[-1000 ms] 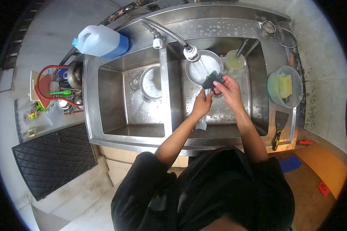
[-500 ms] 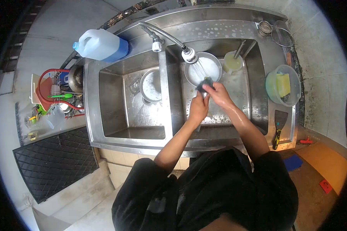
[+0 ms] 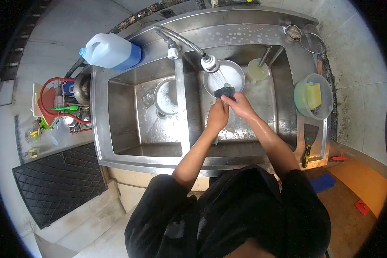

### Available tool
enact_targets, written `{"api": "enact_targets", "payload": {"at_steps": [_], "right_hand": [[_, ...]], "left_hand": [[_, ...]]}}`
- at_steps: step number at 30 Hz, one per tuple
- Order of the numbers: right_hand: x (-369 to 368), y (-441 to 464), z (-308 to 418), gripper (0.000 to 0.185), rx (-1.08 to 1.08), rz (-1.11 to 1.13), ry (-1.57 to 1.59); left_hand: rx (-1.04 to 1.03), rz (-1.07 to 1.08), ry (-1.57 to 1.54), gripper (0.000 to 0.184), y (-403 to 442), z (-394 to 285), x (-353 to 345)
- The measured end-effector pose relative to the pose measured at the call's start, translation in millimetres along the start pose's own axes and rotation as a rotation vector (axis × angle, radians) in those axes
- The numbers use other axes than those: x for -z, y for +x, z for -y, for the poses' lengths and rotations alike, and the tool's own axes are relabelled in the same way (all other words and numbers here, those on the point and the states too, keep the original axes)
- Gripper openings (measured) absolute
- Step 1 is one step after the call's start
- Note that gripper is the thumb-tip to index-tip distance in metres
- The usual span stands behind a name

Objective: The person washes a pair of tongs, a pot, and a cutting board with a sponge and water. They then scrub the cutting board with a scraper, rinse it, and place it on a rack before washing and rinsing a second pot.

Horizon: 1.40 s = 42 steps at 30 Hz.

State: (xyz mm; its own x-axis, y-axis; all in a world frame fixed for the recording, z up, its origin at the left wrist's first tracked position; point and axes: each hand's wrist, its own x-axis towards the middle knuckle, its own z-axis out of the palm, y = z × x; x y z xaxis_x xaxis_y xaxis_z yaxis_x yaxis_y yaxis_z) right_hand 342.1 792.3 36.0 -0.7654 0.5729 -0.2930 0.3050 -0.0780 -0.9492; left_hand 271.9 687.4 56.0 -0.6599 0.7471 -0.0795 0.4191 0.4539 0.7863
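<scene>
My right hand (image 3: 241, 105) is closed on a dark scouring pad (image 3: 224, 92) just in front of a round metal pan (image 3: 219, 81) of whitish water in the right basin. Close beside it, my left hand (image 3: 218, 115) is closed round something mostly hidden by the fingers; a pale end shows below that hand. Water streams from the white tap head (image 3: 210, 63) towards the pan and the pad. A pitcher of yellowish liquid (image 3: 257, 71) stands behind, to the right of the pan.
The left basin holds a pot with suds (image 3: 167, 96). A jug of blue liquid (image 3: 112, 51) lies at the back left. On the right are a tub with a yellow sponge (image 3: 313, 95), a scraper (image 3: 307, 146) and strainers (image 3: 312, 41). A dish rack (image 3: 66, 101) stands far left.
Both hands have moved a little to the left with the pad, which was bunched up half a second ago and now shows flatter. The view has shifted slightly.
</scene>
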Motion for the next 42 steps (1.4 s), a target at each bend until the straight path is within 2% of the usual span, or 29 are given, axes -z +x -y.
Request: {"api": "enact_targets", "payload": {"at_steps": [1, 3, 4, 6, 7, 9, 10, 13, 14, 15, 17, 18, 20, 24, 25, 27, 29, 31, 32, 34, 35, 36, 37, 39, 40, 41, 42], "right_hand": [[1.0, 2.8, -1.8, 0.033, 0.0, -0.001, 0.003], [1.4, 10.8, -5.6, 0.029, -0.158, -0.064, 0.107], [2.6, 8.0, 3.4, 0.029, -0.168, -0.071, 0.115], [12.5, 12.4, 24.1, 0.033, -0.078, -0.118, 0.396], [17.0, 19.7, 21.3, 0.033, -0.073, -0.122, 0.396], [21.9, 24.2, 17.2, 0.022, -0.211, 0.042, 0.617], [21.5, 22.4, 22.1, 0.021, -0.192, 0.043, 0.837], [17.0, 16.3, 31.5, 0.023, -0.161, 0.004, 0.916], [17.3, 9.7, 33.9, 0.028, -0.159, -0.06, 0.627], [16.2, 11.8, 26.2, 0.028, -0.162, -0.061, 0.628], [15.9, 18.2, 3.7, 0.033, 0.02, -0.11, 0.201], [20.2, 13.7, 7.0, 0.033, 0.023, -0.112, 0.202], [29.8, 6.2, 14.0, 0.021, 0.05, -0.017, 0.088], [36.5, 9.8, 21.2, 0.029, -0.06, -0.117, -0.048], [32.5, 6.5, 18.7, 0.029, -0.06, -0.118, -0.047], [21.8, -1.2, 18.1, 0.032, 0.062, -0.265, -0.121], [12.9, 4.3, -11.4, 0.034, 0.058, -0.272, -0.029], [7.3, -4.6, -11.9, 0.037, -0.036, -0.022, -0.189], [3.8, -6.7, -12.1, 0.041, 0.07, -0.095, -0.097], [18.2, 1.1, -1.2, 0.044, -0.006, -0.144, -0.061], [28.3, 8.4, 6.2, 0.047, -0.071, -0.189, -0.026], [39.4, 11.9, 15.3, 0.048, -0.183, -0.114, -0.074], [44.5, 16.8, 14.9, 0.048, -0.182, -0.117, -0.069], [52.8, 20.6, 15.2, 0.045, -0.115, -0.265, -0.241], [50.6, 14.8, 18.9, 0.045, -0.01, -0.307, -0.159], [46.8, 13.2, 15.0, 0.045, -0.008, -0.308, -0.159], [40.3, 11.1, 13.0, 0.046, -0.068, -0.25, -0.003]], "left_hand": [[0.007, -0.006, 0.028, 0.028, -1.2, -2.6, 0.1], [0.014, 0.0, 0.065, 0.028, -2.9, -8.6, 6.1], [0.022, 0.032, 0.062, 0.028, -5.0, -15.0, 11.5], [0.02, 0.062, 0.052, 0.028, -3.1, -22.6, 15.6], [0.028, 0.061, 0.04, 0.028, -1.7, -24.0, 17.0], [0.044, 0.063, 0.03, 0.029, -1.4, -27.0, 18.9], [0.017, 0.064, 0.017, 0.029, 2.8, -30.0, 18.6], [0.003, 0.071, -0.029, 0.029, 14.6, -33.2, 19.1], [0.019, 0.094, -0.049, 0.029, 13.9, -32.3, 19.6], [0.021, 0.097, -0.048, 0.029, 12.2, -31.5, 18.0], [0.044, 0.079, -0.025, 0.029, 7.8, -29.4, 12.2], [0.041, 0.079, -0.024, 0.029, 4.2, -29.6, 10.0], [0.014, 0.054, 0.037, 0.028, -4.5, -29.9, 5.6], [0.031, 0.038, 0.112, 0.02, -18.0, -39.7, -0.6], [0.031, 0.039, 0.113, 0.02, -16.9, -38.4, -0.6], [0.032, 0.042, 0.152, 0.02, -12.6, -33.3, -0.6], [0.006, 0.013, 0.158, 0.021, -12.2, -24.0, -2.4], [-0.02, -0.008, 0.169, 0.022, -11.1, -23.1, 0.3], [-0.034, -0.031, 0.163, 0.022, -10.5, -23.1, 0.1], [-0.047, -0.05, 0.154, 0.023, -14.3, -28.3, 2.1], [0.018, 0.009, 0.132, 0.024, -17.4, -31.3, 5.2], [0.082, 0.066, 0.111, 0.026, -18.3, -32.5, 7.9], [0.078, 0.068, 0.116, 0.026, -18.9, -29.0, 8.6], [0.078, 0.063, 0.068, 0.026, -21.0, -22.5, 7.7], [0.073, 0.063, 0.067, 0.026, -19.7, -22.1, 7.4], [0.072, 0.066, 0.042, 0.027, -19.3, -21.2, 7.4], [0.074, 0.069, 0.017, 0.027, -19.4, -20.6, 7.5]]}}
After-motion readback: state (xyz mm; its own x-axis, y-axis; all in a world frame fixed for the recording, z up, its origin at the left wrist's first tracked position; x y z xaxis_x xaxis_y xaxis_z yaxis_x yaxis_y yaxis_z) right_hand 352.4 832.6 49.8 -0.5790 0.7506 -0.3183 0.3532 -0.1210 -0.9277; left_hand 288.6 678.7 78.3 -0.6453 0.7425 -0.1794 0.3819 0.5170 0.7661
